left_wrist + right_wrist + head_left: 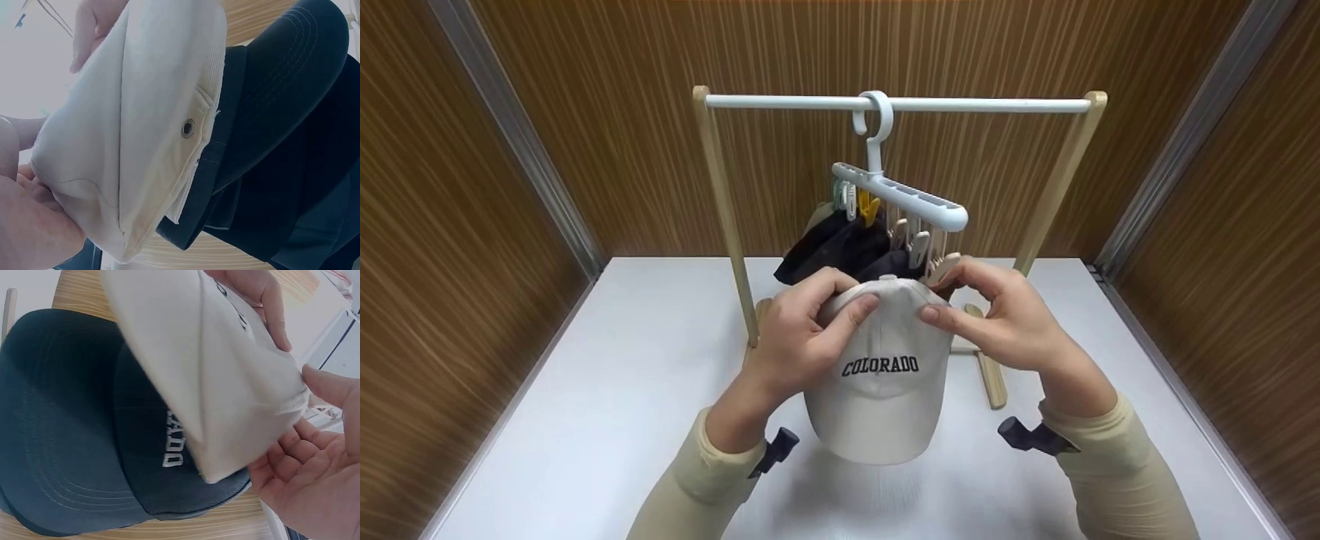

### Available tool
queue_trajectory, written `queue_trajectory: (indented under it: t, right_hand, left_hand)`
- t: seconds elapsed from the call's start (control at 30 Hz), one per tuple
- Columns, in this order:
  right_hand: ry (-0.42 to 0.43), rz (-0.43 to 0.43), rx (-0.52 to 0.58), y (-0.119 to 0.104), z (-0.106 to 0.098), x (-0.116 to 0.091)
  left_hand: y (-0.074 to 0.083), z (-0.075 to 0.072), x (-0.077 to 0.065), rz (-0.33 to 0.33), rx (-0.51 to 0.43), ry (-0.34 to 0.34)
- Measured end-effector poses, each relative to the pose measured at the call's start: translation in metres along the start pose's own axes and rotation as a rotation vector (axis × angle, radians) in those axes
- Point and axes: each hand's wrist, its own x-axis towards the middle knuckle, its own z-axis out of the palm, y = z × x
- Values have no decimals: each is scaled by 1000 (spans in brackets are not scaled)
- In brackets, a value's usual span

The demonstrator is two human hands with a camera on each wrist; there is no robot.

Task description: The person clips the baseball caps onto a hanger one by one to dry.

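A cream baseball cap lettered "COLORADO" hangs front outward, its brim pointing down. My left hand pinches the left side of its crown, thumb on the front and fingers behind. On the right side of the crown my right hand pinches the fabric between thumb and fingers. Just above those fingers is a pale clothespin on the clip hanger; whether it grips the cap is hidden. Behind the cream cap hang dark caps, the nearest navy one with white lettering.
A wooden-legged rack carries a white rail, from which the hanger hangs at an angle. More clips, including a yellow one, line the hanger. White tabletop lies beneath, with wood-grain panels around it.
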Motion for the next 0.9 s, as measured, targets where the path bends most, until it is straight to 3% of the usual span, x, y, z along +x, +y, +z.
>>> queue_trajectory:
  t: [0.3,0.9]
  right_hand:
    - [22,21,-14,-14,-8,15]
    - [92,-70,70,-24,-7,35]
  left_hand:
    - [-1,0,0,-20,-26,-4]
    - [-2,-1,-1,-17,-13,11]
